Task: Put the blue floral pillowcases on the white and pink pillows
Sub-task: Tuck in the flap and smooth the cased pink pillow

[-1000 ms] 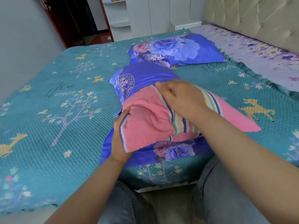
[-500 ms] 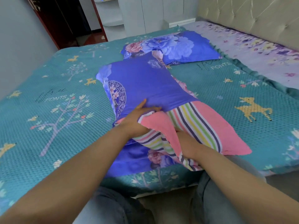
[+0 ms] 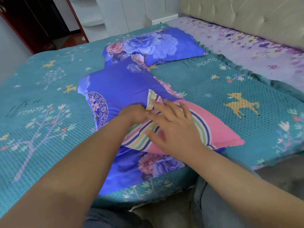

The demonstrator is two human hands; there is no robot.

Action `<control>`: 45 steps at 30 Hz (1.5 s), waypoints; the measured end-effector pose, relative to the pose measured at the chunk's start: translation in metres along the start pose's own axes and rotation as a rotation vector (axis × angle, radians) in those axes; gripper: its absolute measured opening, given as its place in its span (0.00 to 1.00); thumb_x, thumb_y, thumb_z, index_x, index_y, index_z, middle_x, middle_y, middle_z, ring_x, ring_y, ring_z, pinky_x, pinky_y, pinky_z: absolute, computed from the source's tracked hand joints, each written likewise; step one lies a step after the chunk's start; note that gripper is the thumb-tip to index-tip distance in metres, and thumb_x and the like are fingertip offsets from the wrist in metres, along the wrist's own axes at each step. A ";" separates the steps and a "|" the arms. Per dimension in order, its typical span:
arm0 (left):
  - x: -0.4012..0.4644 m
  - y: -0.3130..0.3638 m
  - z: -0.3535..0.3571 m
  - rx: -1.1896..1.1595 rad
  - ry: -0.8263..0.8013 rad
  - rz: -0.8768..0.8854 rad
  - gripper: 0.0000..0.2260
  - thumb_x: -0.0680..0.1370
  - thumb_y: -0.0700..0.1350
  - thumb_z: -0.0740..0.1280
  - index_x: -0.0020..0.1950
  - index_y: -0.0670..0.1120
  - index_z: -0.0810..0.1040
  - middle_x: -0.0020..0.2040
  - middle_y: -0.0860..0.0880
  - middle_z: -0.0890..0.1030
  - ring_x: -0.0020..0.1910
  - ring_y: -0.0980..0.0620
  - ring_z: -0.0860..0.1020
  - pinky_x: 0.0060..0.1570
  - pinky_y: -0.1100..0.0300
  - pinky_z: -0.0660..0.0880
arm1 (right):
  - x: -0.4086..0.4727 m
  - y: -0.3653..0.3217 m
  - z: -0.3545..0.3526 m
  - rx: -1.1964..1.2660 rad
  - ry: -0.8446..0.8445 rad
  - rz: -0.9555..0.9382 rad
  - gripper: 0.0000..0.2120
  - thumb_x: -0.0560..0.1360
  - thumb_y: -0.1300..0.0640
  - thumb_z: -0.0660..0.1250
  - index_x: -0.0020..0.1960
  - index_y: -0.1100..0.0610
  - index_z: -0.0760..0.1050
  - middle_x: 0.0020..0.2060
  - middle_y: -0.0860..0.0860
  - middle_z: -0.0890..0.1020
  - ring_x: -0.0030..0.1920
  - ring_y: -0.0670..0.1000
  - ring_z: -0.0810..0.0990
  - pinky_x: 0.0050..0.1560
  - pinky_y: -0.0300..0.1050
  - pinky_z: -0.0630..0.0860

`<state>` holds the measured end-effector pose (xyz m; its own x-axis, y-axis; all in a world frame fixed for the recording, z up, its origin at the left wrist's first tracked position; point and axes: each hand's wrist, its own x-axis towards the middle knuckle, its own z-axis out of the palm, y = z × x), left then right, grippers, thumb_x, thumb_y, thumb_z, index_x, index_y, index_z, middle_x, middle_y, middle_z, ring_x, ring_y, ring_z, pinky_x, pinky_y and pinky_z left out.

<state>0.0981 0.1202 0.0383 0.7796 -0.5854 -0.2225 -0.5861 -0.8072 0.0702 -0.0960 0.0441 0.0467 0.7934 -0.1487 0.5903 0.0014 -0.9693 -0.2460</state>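
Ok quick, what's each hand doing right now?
Left hand: grips the blue floral pillowcase edge.
Right hand: open, fingers spread over the pink striped pillow.

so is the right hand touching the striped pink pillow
Touching. The head view shows the right hand lying open, palm down, on the striped pink pillow, no gap visible.

Home bedroom; bed (image 3: 271, 116) with teal quilt; tufted headboard (image 3: 246, 15); white wardrobe (image 3: 118, 12).

A bed (image 3: 41, 145) in a teal bedspread (image 3: 246, 89) is filling the frame. A half-covered pink striped pillow (image 3: 213, 129) in a blue floral pillowcase (image 3: 121, 89) is lying at centre; a covered pillow (image 3: 156, 45) is lying above it, and a lilac floral sheet (image 3: 246, 43) is showing at upper right.
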 end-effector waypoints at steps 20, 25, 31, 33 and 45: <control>-0.064 0.036 0.013 -0.209 0.134 0.139 0.29 0.78 0.65 0.48 0.77 0.57 0.51 0.77 0.53 0.54 0.75 0.48 0.56 0.72 0.50 0.57 | -0.003 0.066 -0.006 0.083 -0.321 0.482 0.26 0.77 0.43 0.57 0.73 0.47 0.58 0.65 0.50 0.72 0.66 0.53 0.69 0.70 0.59 0.57; -0.056 0.048 -0.008 -0.295 -0.153 0.066 0.45 0.68 0.75 0.56 0.78 0.55 0.46 0.78 0.52 0.50 0.76 0.47 0.55 0.73 0.50 0.58 | -0.029 0.097 -0.031 0.260 -0.524 1.116 0.53 0.64 0.22 0.55 0.73 0.62 0.57 0.70 0.61 0.65 0.67 0.61 0.69 0.67 0.54 0.65; -0.054 0.061 -0.023 -0.023 -0.284 0.023 0.49 0.67 0.75 0.57 0.78 0.51 0.42 0.78 0.51 0.45 0.76 0.46 0.52 0.74 0.51 0.53 | -0.041 0.115 -0.048 0.771 -0.502 1.301 0.40 0.55 0.24 0.63 0.48 0.57 0.75 0.36 0.53 0.81 0.34 0.51 0.76 0.36 0.42 0.73; -0.058 0.065 -0.022 0.015 -0.274 0.013 0.49 0.67 0.75 0.57 0.78 0.50 0.42 0.78 0.50 0.48 0.76 0.44 0.53 0.73 0.52 0.55 | -0.045 0.120 -0.041 0.950 -0.416 1.352 0.41 0.48 0.28 0.72 0.50 0.56 0.75 0.38 0.52 0.83 0.38 0.52 0.79 0.43 0.45 0.76; -0.062 0.047 0.023 0.259 0.011 -0.014 0.36 0.75 0.65 0.55 0.77 0.49 0.48 0.74 0.45 0.62 0.71 0.42 0.64 0.65 0.48 0.66 | 0.018 0.020 -0.005 0.560 0.048 0.829 0.17 0.68 0.53 0.67 0.56 0.58 0.76 0.48 0.56 0.82 0.49 0.58 0.79 0.52 0.48 0.75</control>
<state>0.0170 0.1208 0.0326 0.7899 -0.5759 -0.2109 -0.6107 -0.7700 -0.1849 -0.0845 0.0207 0.0567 0.6482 -0.7555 0.0954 -0.2452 -0.3256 -0.9131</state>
